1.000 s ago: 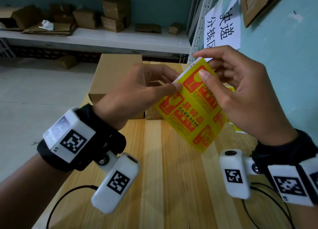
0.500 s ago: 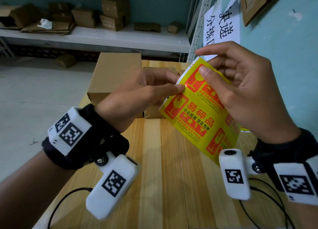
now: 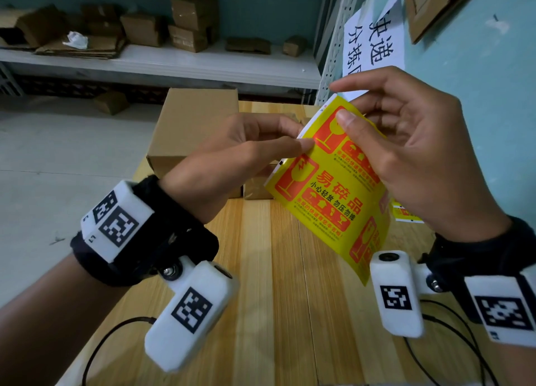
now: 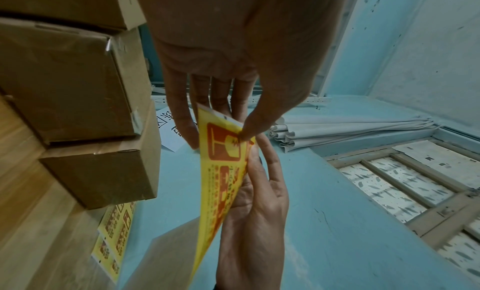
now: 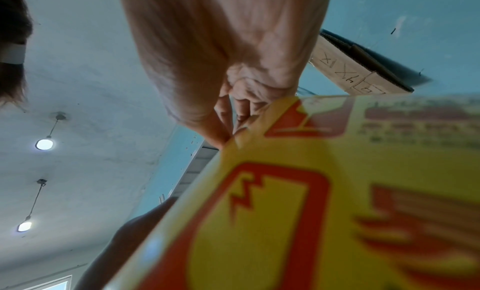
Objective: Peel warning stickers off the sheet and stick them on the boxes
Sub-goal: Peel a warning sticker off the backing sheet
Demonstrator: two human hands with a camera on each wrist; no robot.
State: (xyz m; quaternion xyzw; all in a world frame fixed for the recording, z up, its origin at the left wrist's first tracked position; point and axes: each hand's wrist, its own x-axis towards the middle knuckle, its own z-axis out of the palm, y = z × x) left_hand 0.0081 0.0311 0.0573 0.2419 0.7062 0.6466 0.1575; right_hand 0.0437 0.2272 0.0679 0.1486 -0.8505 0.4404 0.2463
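A yellow sticker sheet (image 3: 333, 194) with red fragile-goods stickers hangs in the air above the wooden table (image 3: 275, 298). My right hand (image 3: 406, 148) holds it near the top, thumb on the front and fingers behind. My left hand (image 3: 246, 153) pinches the sheet's upper left edge between thumb and fingers; the left wrist view shows that pinch on the sticker sheet (image 4: 221, 150). The sticker sheet (image 5: 311, 191) fills the right wrist view, blurred. Plain brown cardboard boxes (image 3: 194, 124) stand on the table behind my hands, seen stacked as boxes (image 4: 78, 88) from the left wrist.
More yellow sticker sheets (image 3: 403, 213) lie on the table by the teal wall at right. A white paper sign (image 3: 371, 43) hangs on a shelf post. A shelf (image 3: 174, 60) behind carries several cardboard boxes. Black cables (image 3: 116, 336) trail over the table's near end.
Both hands and the sheet have drifted slightly right and down. The sheet's top curls more as the left fingers work at its upper left edge.
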